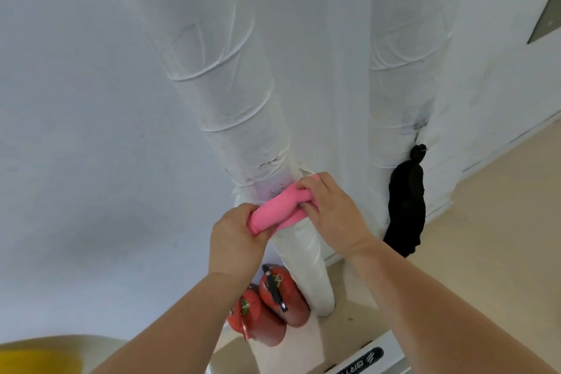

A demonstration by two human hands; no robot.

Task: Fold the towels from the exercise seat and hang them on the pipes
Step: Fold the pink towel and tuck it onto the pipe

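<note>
The pink towel (soft and light, likely) is clutched at both bunched ends by left hand and right hand.

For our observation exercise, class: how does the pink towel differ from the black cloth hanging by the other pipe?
The pink towel is rolled into a thick band lying across the left pipe; the black cloth hangs straight down beside the right pipe. The left hand and right hand both grip the pink towel; no hand touches the black cloth. Both are at white wrapped pipes.
</note>
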